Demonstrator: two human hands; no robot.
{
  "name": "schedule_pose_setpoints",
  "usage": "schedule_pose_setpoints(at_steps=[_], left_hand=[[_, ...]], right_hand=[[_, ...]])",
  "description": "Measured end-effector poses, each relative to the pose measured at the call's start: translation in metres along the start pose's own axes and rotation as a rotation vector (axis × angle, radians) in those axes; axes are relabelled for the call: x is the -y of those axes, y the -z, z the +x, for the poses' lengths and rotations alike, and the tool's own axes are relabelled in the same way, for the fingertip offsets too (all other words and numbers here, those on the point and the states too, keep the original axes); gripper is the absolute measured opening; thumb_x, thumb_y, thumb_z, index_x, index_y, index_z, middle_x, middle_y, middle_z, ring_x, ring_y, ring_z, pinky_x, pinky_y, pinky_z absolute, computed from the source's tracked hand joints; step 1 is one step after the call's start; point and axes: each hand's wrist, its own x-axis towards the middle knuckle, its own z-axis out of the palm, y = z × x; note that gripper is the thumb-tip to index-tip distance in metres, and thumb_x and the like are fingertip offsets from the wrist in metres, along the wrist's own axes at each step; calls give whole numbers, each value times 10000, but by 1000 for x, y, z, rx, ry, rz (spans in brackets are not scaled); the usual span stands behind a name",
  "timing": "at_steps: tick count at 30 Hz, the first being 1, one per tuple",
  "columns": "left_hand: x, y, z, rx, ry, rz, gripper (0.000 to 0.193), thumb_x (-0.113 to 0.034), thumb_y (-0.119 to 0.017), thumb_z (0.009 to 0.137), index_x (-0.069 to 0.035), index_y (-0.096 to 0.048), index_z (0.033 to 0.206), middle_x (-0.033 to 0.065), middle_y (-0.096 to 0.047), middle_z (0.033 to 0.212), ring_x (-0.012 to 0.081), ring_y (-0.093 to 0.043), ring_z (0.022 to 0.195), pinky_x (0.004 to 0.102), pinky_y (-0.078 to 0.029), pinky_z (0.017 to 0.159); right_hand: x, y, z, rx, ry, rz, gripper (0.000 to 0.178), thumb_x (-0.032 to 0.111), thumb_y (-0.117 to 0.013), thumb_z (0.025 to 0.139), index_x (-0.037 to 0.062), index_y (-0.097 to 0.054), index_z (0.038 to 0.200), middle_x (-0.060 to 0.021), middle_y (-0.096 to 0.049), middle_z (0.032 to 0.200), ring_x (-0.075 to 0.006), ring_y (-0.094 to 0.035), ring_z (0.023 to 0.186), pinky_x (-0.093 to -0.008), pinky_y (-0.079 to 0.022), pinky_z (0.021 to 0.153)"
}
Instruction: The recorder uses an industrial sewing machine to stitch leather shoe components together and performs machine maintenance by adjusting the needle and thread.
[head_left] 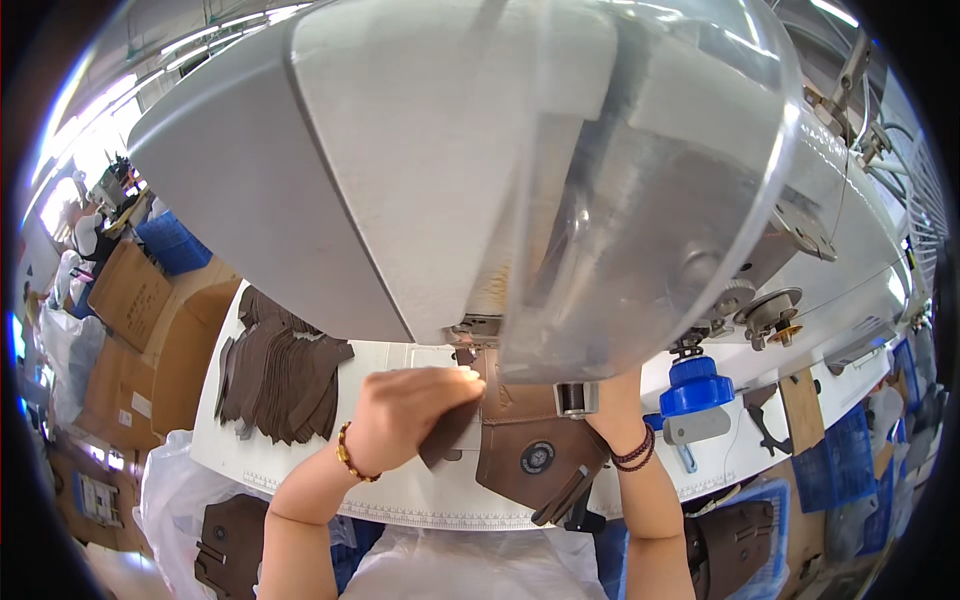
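A large sewing machine head [420,150] fills the upper middle of the view. Under its presser area lies a brown leather panel [515,455] with a round dark emblem and a strap-like tab at its lower right. My left hand [405,408] is closed, and its fingers pinch a small brown leather piece [452,432] beside the panel's left edge. On the panel's right side is my right hand [618,405]; the machine's clear cover and a metal knob hide its fingers. The needle area is mostly hidden too.
Stacked brown leather pieces [280,380] lie on the white table [400,505] at left. Right of the machine head hang a blue cap [690,388] and thread tension discs [770,312]. More leather panels sit below the table edge [225,540]. Cardboard boxes [130,295] stand farther left.
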Motion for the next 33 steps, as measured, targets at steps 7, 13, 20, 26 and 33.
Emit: schedule_pose_setpoints(at_steps=[7,13,20,26,33], left_hand=[[-1,-3,-9,144,-455,433,247,6,-595,659,17,-625,904,89,-607,870,194,-621,841,239,-544,590],[-1,-5,-10,129,-527,474,246,0,-599,658,50,-615,898,120,-608,884,216,-610,872,251,-552,617],[3,-1,-7,149,-550,462,251,-2,-593,652,51,-606,897,118,-611,891,214,-614,874,254,-553,600],[3,-1,-6,143,-550,473,225,-17,-597,655,24,-603,876,97,-610,878,190,-616,865,232,-543,565],[5,-1,-4,90,-554,468,180,-43,-616,679,-2,-608,855,82,-613,900,169,-614,849,212,-530,547]], right_hand=[[-4,-1,1,19,-10,38,331,356,-642,754,30,-596,735,-133,-577,702,-327,-531,647,-372,-408,580],[-2,-1,3,105,-102,88,141,76,-628,654,18,-641,781,-120,-633,713,-302,-589,608,-315,-442,571],[6,3,0,73,-75,43,117,51,-664,624,28,-628,733,-120,-618,667,-298,-585,587,-319,-430,545],[7,4,-1,105,-138,70,86,69,-660,638,31,-634,711,-115,-621,678,-295,-587,611,-330,-438,572],[13,6,-1,142,-128,70,129,139,-644,641,34,-648,716,-116,-620,682,-316,-578,615,-361,-446,592]])
